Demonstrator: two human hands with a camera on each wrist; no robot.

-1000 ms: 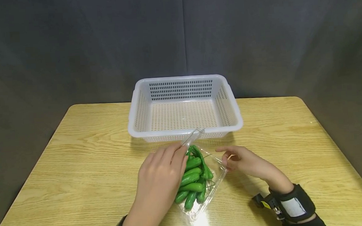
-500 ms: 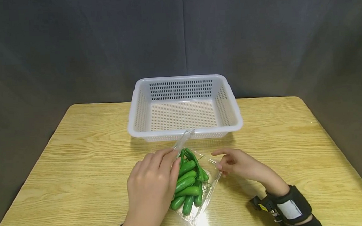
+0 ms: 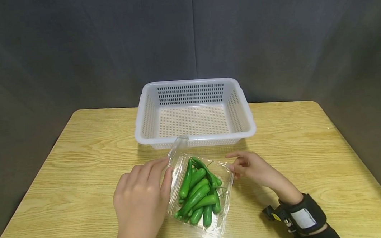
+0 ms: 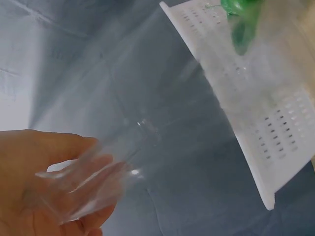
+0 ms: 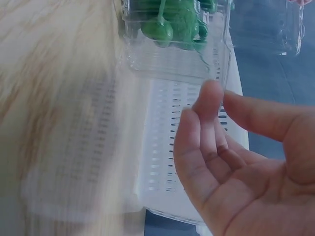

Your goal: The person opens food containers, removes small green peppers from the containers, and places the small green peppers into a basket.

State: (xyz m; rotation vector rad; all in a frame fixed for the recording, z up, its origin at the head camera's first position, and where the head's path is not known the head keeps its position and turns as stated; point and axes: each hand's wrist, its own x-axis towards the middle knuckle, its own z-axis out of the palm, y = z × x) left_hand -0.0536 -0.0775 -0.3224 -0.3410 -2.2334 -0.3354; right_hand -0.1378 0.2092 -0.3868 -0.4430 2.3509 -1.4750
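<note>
A clear plastic clamshell box with several long green peppers in it sits on the table, turned a little askew. Its transparent lid is raised on the left side. My left hand grips the lid's edge between thumb and fingers, and the left wrist view shows the film-thin plastic over the fingers. At the box's far right corner, my right hand pinches the rim with thumb and forefinger. The right wrist view shows these fingertips right at the box corner.
A white perforated plastic basket stands just behind the box, with nothing inside. The wooden table stretches to both sides. A dark curtain hangs behind it. My right wrist wears a black strap with a small camera.
My left hand has moved left and swung the lid open off the peppers, uncovering more of them. The box has turned and shifted slightly left, while my right hand stays at its corner.
</note>
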